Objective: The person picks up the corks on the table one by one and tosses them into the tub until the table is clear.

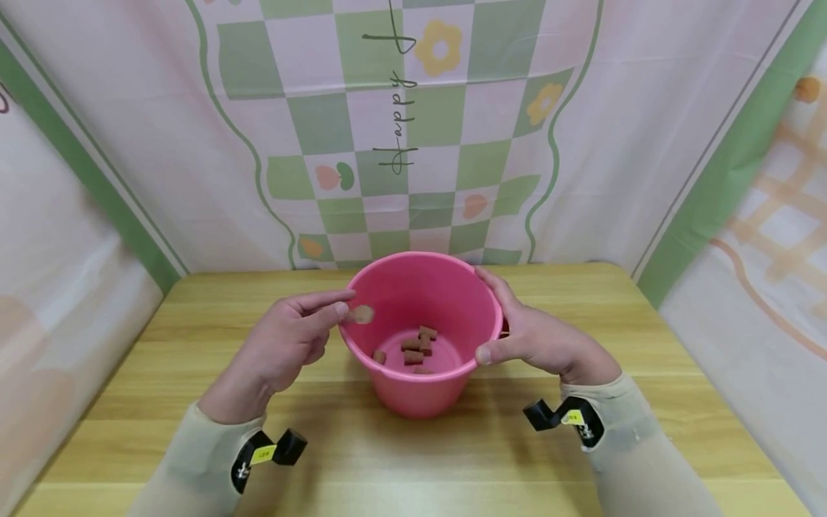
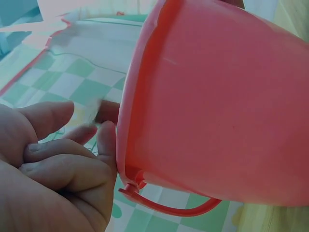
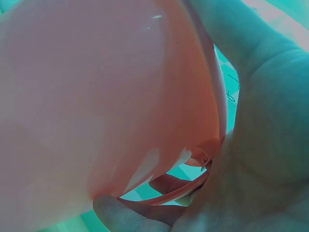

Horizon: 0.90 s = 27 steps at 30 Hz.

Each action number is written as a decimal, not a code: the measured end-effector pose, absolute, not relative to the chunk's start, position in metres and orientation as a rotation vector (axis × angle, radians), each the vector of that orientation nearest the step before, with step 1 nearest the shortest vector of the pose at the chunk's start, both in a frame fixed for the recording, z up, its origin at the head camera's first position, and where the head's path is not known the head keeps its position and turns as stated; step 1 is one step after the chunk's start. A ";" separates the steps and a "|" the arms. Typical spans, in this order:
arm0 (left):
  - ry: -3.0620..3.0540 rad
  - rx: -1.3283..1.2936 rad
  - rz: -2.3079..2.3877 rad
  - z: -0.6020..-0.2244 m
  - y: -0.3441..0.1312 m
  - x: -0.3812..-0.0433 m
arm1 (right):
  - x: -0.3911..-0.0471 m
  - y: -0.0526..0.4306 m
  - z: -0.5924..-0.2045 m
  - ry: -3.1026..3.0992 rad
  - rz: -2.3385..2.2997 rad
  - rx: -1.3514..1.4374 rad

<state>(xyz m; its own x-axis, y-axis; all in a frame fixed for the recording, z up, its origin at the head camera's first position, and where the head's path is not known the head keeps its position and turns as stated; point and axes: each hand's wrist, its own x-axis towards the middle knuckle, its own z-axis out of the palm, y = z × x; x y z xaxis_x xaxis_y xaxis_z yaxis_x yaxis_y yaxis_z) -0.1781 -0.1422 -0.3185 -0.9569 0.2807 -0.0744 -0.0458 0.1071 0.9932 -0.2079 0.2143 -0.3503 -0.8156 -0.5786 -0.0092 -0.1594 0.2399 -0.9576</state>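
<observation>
A pink bucket (image 1: 418, 399) stands on the table in the head view, with several short brown pieces (image 1: 413, 357) at its bottom. At its left rim is my left hand (image 1: 287, 343), thumb and index finger pointing over the opening. Just past their tips a blurred brown piece (image 1: 363, 314) hangs in the air; in the left wrist view this brown piece (image 2: 108, 112) appears apart from the thumb. My right hand (image 1: 549, 336) grips the bucket's right rim, thumb in front and fingers behind. The right wrist view shows that hand close against the bucket wall (image 3: 96, 96).
The bucket's curved handle (image 2: 178, 211) hangs at its side in the left wrist view. Below lies a wood-grain table (image 1: 413, 474). A green-and-white checked cloth (image 1: 413, 129) rises behind it, with more printed cloth (image 1: 58, 287) along both sides.
</observation>
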 end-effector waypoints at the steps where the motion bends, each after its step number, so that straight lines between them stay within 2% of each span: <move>1: 2.141 0.227 1.941 -0.319 -0.142 -0.178 | -0.208 0.214 -0.350 2.156 -1.601 -0.677; 27: 2.075 0.239 2.017 -0.323 -0.146 -0.175 | -0.208 0.214 -0.350 2.152 -1.601 -0.674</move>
